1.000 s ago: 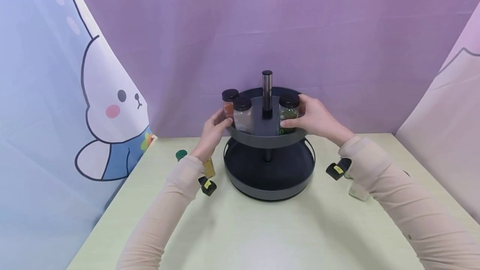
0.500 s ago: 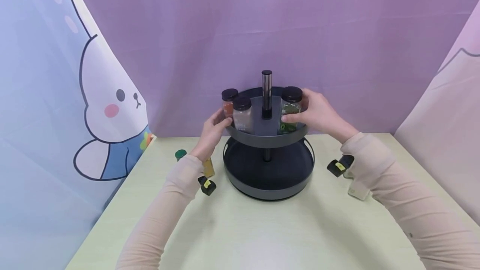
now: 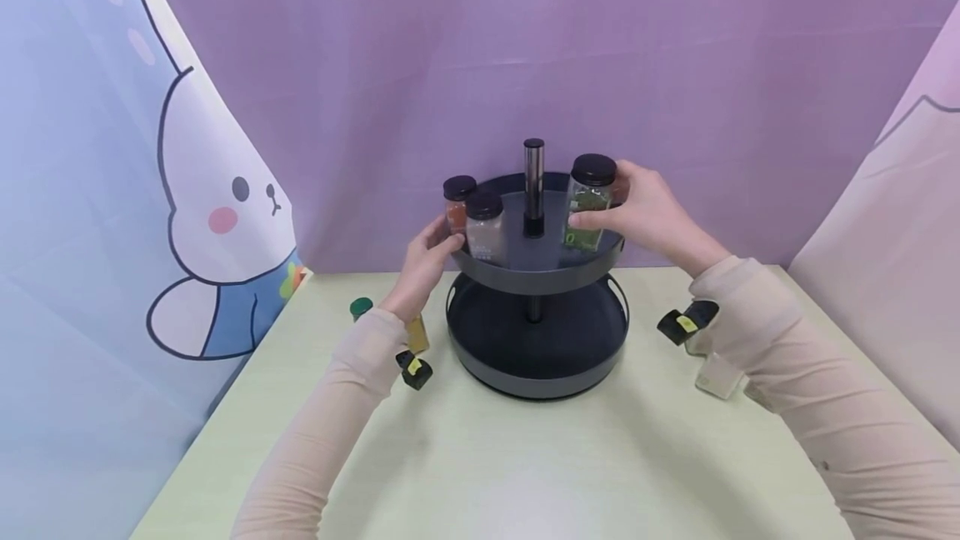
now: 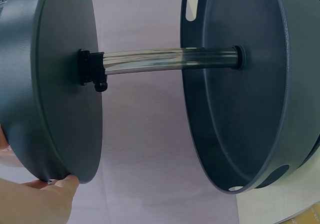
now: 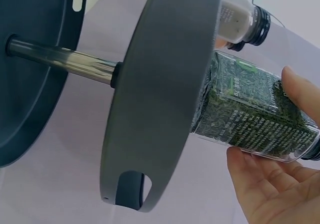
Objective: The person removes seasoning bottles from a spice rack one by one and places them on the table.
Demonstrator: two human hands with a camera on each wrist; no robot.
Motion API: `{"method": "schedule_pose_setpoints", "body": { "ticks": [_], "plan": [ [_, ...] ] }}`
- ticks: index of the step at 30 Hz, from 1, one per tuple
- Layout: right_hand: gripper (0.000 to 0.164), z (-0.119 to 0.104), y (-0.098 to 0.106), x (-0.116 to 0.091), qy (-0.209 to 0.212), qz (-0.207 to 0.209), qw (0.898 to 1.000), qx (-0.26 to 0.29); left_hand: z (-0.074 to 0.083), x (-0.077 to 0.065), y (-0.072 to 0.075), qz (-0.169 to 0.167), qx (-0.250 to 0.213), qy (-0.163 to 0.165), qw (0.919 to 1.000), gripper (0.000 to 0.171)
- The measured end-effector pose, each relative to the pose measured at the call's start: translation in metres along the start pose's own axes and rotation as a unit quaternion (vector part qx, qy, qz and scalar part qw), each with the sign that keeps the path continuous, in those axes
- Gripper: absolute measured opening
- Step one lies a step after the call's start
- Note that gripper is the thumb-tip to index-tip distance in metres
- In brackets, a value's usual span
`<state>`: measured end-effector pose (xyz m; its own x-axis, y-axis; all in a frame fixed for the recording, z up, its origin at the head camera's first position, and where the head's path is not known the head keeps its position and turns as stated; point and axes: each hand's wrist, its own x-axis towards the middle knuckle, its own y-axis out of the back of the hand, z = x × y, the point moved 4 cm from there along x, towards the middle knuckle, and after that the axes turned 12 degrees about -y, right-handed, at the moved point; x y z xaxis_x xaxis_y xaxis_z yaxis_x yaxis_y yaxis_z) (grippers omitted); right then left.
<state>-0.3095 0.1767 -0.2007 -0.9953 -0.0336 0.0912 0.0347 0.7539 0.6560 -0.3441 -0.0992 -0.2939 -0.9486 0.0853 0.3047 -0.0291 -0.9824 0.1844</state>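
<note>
Glass square-sided herb jar [image 3: 588, 200] held by right hand [image 3: 654, 208]; left hand [image 3: 420, 271] grips smooth, round upper tray [image 3: 537, 281].

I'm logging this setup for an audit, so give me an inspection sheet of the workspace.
Surface: pale table, bearing a two-tier stand.
Job's things: green jar, in hand over the upper tray; orange jar and pale jar on that tray, at left.
Clutter: green-capped item and yellowish item by the left sleeve; pale items, partly hidden.
Hands: right hand grips the green jar; left hand holds the upper tray's rim.
Cables: nothing seen.
Surroundings: purple cloth behind, patterned cloth each side.
</note>
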Motion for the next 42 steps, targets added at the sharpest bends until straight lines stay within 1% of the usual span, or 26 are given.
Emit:
{"method": "schedule_pose_setpoints", "body": {
  "ticks": [8,13,20,24,25,28,31,42],
  "plan": [
    [0.072,-0.001,0.008,-0.003,-0.003,0.008,1.000,0.017,0.001,0.002,0.001,0.004,-0.003,0.003,1.0000,0.062],
    [0.075,0.001,0.014,-0.009,-0.005,0.010,1.000,0.029,0.001,0.001,0.002,0.002,-0.004,0.005,1.0000,0.062],
    [0.075,0.007,0.022,-0.017,-0.006,0.018,0.999,0.027,0.001,0.000,0.003,-0.001,-0.006,0.004,1.0000,0.062],
    [0.074,0.014,0.025,-0.020,-0.005,0.023,0.999,0.023,0.014,-0.007,0.002,-0.009,-0.008,0.008,0.9999,0.062],
    [0.074,0.016,0.025,-0.021,-0.004,0.024,0.999,0.022,0.014,-0.007,0.002,-0.011,-0.009,0.010,0.9999,0.062],
    [0.073,0.022,0.027,-0.023,-0.004,0.026,0.999,0.018,0.011,-0.005,0.002,-0.011,-0.007,0.009,0.9999,0.061],
    [0.073,0.027,0.028,-0.025,-0.007,0.024,1.000,0.014,0.001,0.001,0.004,-0.007,-0.009,0.006,0.9999,0.062],
    [0.074,0.036,0.036,-0.037,-0.018,0.036,0.999,-0.006,-0.001,0.000,0.004,0.007,-0.003,0.004,1.0000,0.063]
  ]
}}
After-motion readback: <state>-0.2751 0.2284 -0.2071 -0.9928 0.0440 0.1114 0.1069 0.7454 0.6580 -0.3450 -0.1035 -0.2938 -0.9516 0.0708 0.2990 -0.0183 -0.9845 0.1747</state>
